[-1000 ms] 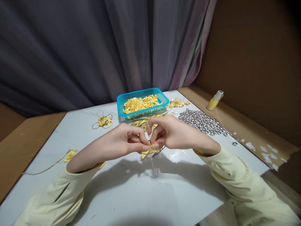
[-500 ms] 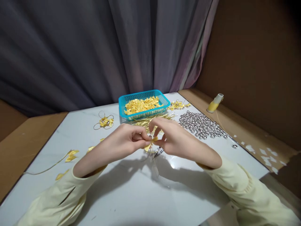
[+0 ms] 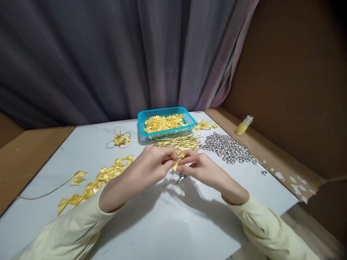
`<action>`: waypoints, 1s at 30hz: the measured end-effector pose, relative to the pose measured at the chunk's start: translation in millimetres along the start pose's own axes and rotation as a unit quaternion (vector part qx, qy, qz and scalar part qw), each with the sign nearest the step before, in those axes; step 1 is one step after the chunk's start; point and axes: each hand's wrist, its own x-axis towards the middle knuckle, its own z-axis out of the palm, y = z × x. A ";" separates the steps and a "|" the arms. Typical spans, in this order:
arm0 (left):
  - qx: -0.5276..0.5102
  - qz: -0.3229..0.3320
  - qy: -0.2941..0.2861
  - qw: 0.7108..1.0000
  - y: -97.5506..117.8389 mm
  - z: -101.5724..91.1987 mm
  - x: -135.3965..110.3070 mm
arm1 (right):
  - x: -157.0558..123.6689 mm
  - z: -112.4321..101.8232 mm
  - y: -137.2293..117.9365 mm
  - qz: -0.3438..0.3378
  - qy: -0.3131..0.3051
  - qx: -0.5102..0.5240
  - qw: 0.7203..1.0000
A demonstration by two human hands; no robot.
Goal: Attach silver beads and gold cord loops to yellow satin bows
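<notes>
My left hand [image 3: 151, 164] and my right hand [image 3: 202, 168] meet above the middle of the white table [image 3: 151, 224]. Both pinch one small yellow ribbon bow [image 3: 177, 161] between their fingertips. A thin gold string hangs from the bow toward the table, and a small dark metal item [image 3: 181, 178] lies just under it. Both sleeves are pale yellow.
A blue basket [image 3: 165, 115] of yellow bows stands at the back. In front of it lies a bundle of gold strings [image 3: 179, 142]. Silver bells [image 3: 226, 147] are heaped at the right, finished bows [image 3: 97, 178] trail at the left. A yellow thread spool [image 3: 243, 125] lies far right.
The bow has been lifted slightly and my hands have drawn in closer around it. The head has tilted, so the row of bows at the left now shows.
</notes>
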 end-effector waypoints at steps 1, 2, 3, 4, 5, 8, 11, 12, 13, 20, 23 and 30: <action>0.017 0.012 0.005 1.000 -0.1 1.0 -1.7 | 1.6 -1.0 1.9 0.020 -0.018 0.040 0.999; 0.034 0.022 0.008 0.999 -0.2 1.9 -3.4 | 2.8 -1.8 3.6 0.040 -0.035 0.084 0.995; 0.051 0.029 0.009 0.998 -0.3 2.5 -5.1 | 3.5 -2.4 5.0 0.059 -0.052 0.130 0.988; 0.065 0.035 0.008 0.997 -0.3 2.9 -6.7 | 4.0 -2.7 6.1 0.075 -0.067 0.174 0.980; 0.075 0.040 0.006 0.996 -0.3 3.2 -8.1 | 4.3 -2.8 7.0 0.087 -0.080 0.216 0.969; 0.090 0.047 -0.008 0.995 0.5 3.5 -10.6 | 5.0 -2.0 9.5 0.097 -0.086 0.293 0.947; 0.102 0.045 -0.013 0.994 1.8 3.1 -11.0 | 5.2 -1.6 11.9 0.073 -0.051 0.301 0.949; 0.106 0.043 -0.014 0.993 2.1 2.9 -10.9 | 4.5 -2.0 12.1 0.066 -0.044 0.297 0.952; 0.109 0.040 -0.015 0.993 2.3 2.7 -10.6 | 3.1 -2.5 11.7 0.059 -0.039 0.288 0.955; 0.125 0.020 -0.032 0.991 -5.8 3.8 -6.0 | -21.2 -6.7 -3.5 -0.009 0.069 0.127 0.990; 0.110 0.026 -0.034 0.993 -8.8 3.7 -4.2 | -27.3 -8.0 -11.0 -0.035 0.038 0.129 0.990; 0.093 0.016 -0.051 0.994 -4.7 0.8 -4.7 | -20.0 -22.2 -31.2 -0.017 -0.071 0.252 0.965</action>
